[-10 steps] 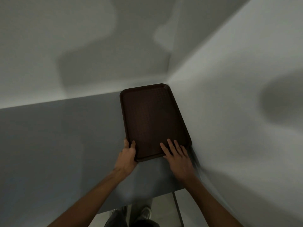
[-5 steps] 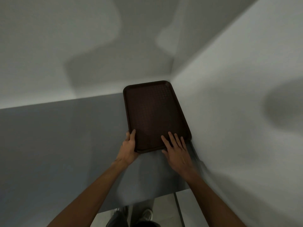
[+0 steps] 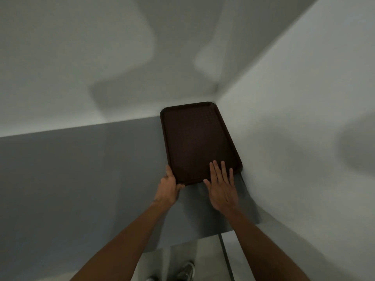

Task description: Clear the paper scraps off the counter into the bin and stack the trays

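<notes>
A dark brown tray [image 3: 194, 136] lies flat on the grey counter [image 3: 81, 179], its long side along the right wall and its far end in the corner. My left hand [image 3: 168, 184] grips the tray's near left corner, thumb under the rim. My right hand [image 3: 222, 186] rests flat with fingers spread on the tray's near right edge. Whether more trays lie beneath it I cannot tell. No paper scraps or bin are in view.
White walls [image 3: 294, 118] close the counter at the back and on the right. The counter's front edge runs below my forearms, and my shoes [image 3: 187, 269] show on the floor beneath it.
The tray has slid away from me, further into the corner against the right wall. Both hands followed it forward, and my left thumb moved from the tray's top to its corner.
</notes>
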Demonstrator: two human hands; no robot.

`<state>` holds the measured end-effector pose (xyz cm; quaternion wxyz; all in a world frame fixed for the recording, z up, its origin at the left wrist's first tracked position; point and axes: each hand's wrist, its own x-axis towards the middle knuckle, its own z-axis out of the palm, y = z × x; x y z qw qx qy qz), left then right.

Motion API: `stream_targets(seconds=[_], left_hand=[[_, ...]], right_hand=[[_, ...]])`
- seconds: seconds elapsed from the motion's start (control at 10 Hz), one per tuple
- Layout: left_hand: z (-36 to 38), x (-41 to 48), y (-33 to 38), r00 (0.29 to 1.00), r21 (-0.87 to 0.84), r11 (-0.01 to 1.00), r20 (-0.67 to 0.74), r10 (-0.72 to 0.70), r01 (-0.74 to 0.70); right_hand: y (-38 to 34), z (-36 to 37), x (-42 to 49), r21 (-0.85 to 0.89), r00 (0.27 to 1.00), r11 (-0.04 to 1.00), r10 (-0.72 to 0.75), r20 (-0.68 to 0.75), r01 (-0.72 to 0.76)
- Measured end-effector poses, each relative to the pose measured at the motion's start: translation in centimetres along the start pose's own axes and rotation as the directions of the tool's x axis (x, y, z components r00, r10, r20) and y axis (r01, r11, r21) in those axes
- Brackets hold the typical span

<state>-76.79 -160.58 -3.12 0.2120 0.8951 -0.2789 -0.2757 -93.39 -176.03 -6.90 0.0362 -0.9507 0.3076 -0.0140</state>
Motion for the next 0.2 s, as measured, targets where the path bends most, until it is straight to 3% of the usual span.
stream_targets(seconds=[0.1,0.2], left_hand=[[-0.7,-0.6,-0.2,0.997,0.081,0.996,0.081,0.020,-0.027],[-2.4,-1.6,-0.6,0.993,0.227,0.967,0.067,0.101,-0.114]], right_hand=[[-0.2,-0.1,-0.2,-0.007,1.000,1.000,0.024,0.019,-0.024],[-1.1,-1.6,-0.7,0.000,0.992,0.992,0.126,-0.030,-0.126]])
